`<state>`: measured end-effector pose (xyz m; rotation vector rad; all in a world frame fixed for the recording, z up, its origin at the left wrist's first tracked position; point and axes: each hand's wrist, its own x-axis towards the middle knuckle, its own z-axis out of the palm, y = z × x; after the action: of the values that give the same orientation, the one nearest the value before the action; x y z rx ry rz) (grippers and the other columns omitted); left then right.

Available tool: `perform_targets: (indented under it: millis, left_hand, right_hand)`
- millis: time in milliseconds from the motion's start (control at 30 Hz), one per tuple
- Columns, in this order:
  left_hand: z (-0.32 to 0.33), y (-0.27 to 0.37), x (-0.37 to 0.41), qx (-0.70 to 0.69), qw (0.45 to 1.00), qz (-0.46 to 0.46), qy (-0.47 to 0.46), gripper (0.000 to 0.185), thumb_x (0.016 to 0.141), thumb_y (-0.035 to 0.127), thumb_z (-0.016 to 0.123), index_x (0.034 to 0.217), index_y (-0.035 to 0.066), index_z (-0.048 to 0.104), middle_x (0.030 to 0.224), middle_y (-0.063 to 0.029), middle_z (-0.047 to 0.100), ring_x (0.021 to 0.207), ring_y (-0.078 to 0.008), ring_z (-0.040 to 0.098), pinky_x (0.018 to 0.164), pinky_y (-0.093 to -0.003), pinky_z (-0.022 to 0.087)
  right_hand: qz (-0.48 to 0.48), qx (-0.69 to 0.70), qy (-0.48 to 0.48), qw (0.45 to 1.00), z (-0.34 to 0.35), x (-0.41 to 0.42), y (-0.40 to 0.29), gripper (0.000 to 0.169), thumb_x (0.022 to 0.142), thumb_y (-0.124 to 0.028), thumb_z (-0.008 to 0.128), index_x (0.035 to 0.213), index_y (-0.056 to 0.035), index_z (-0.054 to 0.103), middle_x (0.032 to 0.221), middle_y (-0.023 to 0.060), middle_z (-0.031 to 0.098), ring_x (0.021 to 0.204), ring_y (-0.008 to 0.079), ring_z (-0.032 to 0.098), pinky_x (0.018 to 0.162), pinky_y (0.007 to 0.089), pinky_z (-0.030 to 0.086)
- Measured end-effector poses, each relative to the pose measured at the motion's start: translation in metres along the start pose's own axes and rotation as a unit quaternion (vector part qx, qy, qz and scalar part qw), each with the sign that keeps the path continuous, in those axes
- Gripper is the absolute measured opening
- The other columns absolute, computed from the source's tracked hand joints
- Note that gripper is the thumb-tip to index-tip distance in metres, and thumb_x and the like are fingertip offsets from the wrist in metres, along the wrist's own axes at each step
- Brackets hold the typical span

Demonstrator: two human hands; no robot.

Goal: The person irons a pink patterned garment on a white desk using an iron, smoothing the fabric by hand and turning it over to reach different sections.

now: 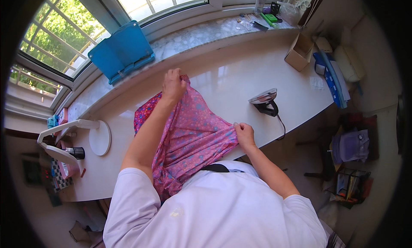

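Note:
A pink floral cloth [196,125] is stretched between my two hands over the white desk [222,77]. My left hand [173,85] grips its far corner near the windowsill. Pinched at the cloth's right corner is my right hand [244,135], close to the desk's front edge. Creases run across the fabric toward the right hand. A brighter, more saturated side of the cloth shows left of my left forearm, and its lower end bunches against my body. To the right, an electric iron [265,103] rests on the desk, its cord hanging over the front edge.
A white desk lamp [99,138] and a black cup [77,152] stand at the left. On the marble sill [199,38] are a blue book stand [122,53] and a comb [260,26]. An open cardboard box [298,53] sits at the far right.

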<state>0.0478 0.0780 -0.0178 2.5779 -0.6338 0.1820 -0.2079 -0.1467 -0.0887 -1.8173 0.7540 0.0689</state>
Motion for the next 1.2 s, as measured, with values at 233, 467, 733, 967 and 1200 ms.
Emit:
perform_targets:
  millis: [233, 467, 733, 967, 1200]
  left_hand:
    - [0.042, 0.009, -0.087, 0.005, 0.997, 0.006, -0.083, 0.058, 0.092, 0.029, 0.062, 0.144, 0.010, 0.045, 0.146, -0.0179, 0.043, 0.137, -0.0385, 0.038, 0.112, -0.0568, 0.031]
    - [0.054, -0.011, -0.073, 0.150, 0.984, 0.026, -0.090, 0.071, 0.095, 0.049, 0.053, 0.155, 0.018, 0.033, 0.163, -0.0078, 0.025, 0.150, -0.0363, 0.020, 0.116, -0.0667, 0.015]
    - [0.055, -0.029, -0.017, 0.138, 0.980, -0.019, -0.141, 0.076, 0.085, 0.060, 0.059, 0.153, 0.038, 0.035, 0.165, -0.0071, 0.021, 0.150, -0.0428, 0.015, 0.112, -0.0727, 0.011]
    - [0.053, -0.027, -0.015, 0.122, 0.985, -0.024, -0.119, 0.075, 0.081, 0.049, 0.068, 0.149, 0.030, 0.042, 0.164, -0.0101, 0.022, 0.151, -0.0396, 0.012, 0.114, -0.0715, 0.009]
    - [0.061, 0.034, -0.107, -0.067, 0.994, 0.059, -0.063, 0.073, 0.082, 0.036, 0.072, 0.147, 0.017, 0.044, 0.158, -0.0136, 0.032, 0.151, -0.0363, 0.018, 0.113, -0.0721, 0.013]
  right_hand:
    - [-0.032, 0.077, 0.010, 0.996, -0.008, -0.018, 0.021, 0.030, 0.094, -0.022, 0.064, 0.080, 0.0043, 0.064, 0.059, 0.0074, 0.055, 0.059, 0.0117, 0.047, 0.057, 0.0336, 0.043]
    - [-0.068, 0.026, 0.013, 0.997, -0.006, -0.012, 0.007, 0.033, 0.096, -0.021, 0.062, 0.074, 0.0031, 0.059, 0.061, -0.0007, 0.051, 0.060, 0.0081, 0.043, 0.056, 0.0317, 0.039]
    - [-0.064, -0.052, 0.073, 0.994, 0.015, 0.026, -0.007, 0.036, 0.093, -0.026, 0.061, 0.073, 0.0041, 0.061, 0.066, 0.0204, 0.062, 0.057, 0.0296, 0.059, 0.063, 0.0447, 0.047]
    - [0.002, 0.151, 0.050, 0.987, 0.001, -0.003, 0.002, 0.022, 0.100, -0.021, 0.055, 0.099, -0.0005, 0.063, 0.078, 0.0081, 0.068, 0.064, 0.0141, 0.065, 0.056, 0.0282, 0.052]
    - [0.091, 0.108, -0.063, 0.988, -0.027, -0.050, 0.005, 0.028, 0.100, -0.028, 0.059, 0.098, -0.0001, 0.064, 0.077, 0.0063, 0.068, 0.061, 0.0114, 0.065, 0.050, 0.0254, 0.050]
